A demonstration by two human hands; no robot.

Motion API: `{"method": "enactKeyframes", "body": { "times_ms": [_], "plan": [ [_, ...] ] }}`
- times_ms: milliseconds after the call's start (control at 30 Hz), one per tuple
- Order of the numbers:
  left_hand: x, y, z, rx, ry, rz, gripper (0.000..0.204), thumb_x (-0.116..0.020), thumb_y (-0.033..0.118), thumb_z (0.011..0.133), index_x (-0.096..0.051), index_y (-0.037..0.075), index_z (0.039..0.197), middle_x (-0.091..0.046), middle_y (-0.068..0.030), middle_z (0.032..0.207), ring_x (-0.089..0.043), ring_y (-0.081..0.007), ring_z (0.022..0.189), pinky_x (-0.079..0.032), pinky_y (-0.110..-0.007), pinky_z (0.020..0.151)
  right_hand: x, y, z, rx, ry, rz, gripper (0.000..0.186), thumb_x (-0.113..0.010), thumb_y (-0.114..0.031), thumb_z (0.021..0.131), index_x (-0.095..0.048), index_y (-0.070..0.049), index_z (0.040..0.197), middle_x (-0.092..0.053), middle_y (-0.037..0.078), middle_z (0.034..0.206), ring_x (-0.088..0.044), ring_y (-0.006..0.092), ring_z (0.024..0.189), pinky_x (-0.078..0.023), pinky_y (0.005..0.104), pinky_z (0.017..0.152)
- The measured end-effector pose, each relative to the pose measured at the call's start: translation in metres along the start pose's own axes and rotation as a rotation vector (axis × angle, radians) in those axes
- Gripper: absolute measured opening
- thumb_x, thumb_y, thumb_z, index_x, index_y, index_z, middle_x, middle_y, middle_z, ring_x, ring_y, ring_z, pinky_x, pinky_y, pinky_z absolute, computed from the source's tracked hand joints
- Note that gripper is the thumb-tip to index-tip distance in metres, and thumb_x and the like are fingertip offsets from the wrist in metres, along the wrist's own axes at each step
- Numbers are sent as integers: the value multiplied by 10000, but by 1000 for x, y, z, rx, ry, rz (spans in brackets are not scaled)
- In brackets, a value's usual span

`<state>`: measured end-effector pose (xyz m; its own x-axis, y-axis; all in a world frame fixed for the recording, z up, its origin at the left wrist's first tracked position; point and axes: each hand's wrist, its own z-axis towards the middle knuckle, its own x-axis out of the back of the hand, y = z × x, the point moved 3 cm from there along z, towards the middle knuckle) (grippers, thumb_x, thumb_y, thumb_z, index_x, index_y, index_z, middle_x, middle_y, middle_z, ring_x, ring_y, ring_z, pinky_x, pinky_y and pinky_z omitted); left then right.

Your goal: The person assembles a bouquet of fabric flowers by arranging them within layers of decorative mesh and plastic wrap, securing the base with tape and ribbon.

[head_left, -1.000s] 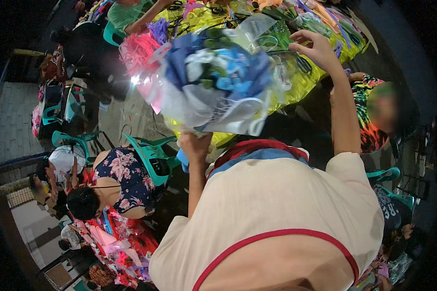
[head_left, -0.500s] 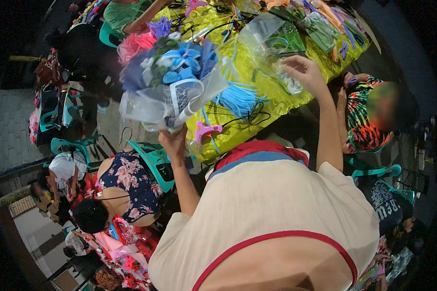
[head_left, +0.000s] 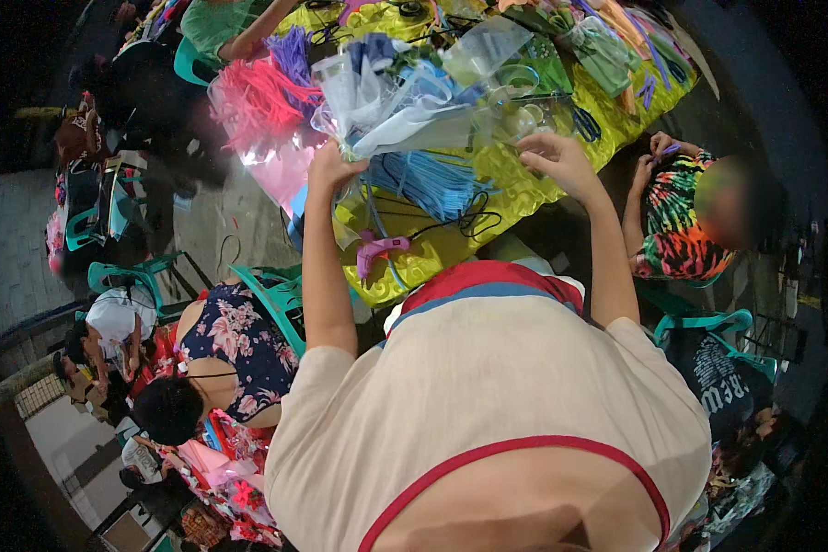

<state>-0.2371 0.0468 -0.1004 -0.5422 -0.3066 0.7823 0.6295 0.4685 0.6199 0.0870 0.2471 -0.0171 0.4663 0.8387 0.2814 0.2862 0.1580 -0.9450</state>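
Observation:
My left hand [head_left: 336, 166] is closed on the gathered stem of a bouquet [head_left: 405, 124] in white, navy and clear wrapping, tilted sideways over the table. My right hand [head_left: 557, 166] has its fingers apart just right of the bouquet, by clear plastic pieces [head_left: 524, 120]. Below the bouquet lie light-blue fuzzy stems [head_left: 423, 184] and a pink glue gun [head_left: 382, 247] with a dark cord. Pink fuzzy stems [head_left: 262, 106] and purple ones [head_left: 294, 55] are at the bouquet's left.
A yellow-covered table [head_left: 460, 258] holds green wrapped bundles [head_left: 598, 55] and a green board. People sit around: a tie-dye shirt [head_left: 672, 202] at right, a floral top [head_left: 235, 350] at left, a green sleeve [head_left: 212, 28] at top. Green plastic chairs [head_left: 262, 294] stand nearby.
The bouquet has tipped over to the right, its flowers now mostly hidden. My left hand has risen; my right hand has dropped lower and leftward. More of the table's blue stems shows.

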Motion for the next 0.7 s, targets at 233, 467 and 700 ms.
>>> {"method": "enactKeyframes", "body": {
  "times_ms": [233, 467, 700],
  "plan": [
    [-5, 11, 6, 101, -7, 148, 706, -789, 390, 416, -533, 30, 967, -601, -181, 873, -578, -323, 822, -449, -391, 698, 13, 22, -1, -32, -48, 4, 241, -605, -166, 766, -587, -15, 953, -603, 42, 798, -567, 93, 687, -445, 233, 660],
    [7, 53, -47, 109, 461, 570, 739, -715, 435, 578, -455, 16, 1128, -489, -163, 1106, -459, -320, 1011, -335, -430, 872, 29, 39, 4, -67, -139, 6, 244, -599, -175, 775, -581, -10, 953, -598, 52, 826, -567, 111, 690, -444, 238, 664],
    [-24, 95, -124, 113, 670, 231, 205, -586, 122, 743, -576, 40, 930, -565, -128, 896, -530, -292, 854, -410, -356, 754, 19, 82, -2, -153, -222, -30, 251, -601, -184, 766, -580, -19, 954, -595, 74, 852, -572, 130, 728, -445, 256, 693]
  ]
}}
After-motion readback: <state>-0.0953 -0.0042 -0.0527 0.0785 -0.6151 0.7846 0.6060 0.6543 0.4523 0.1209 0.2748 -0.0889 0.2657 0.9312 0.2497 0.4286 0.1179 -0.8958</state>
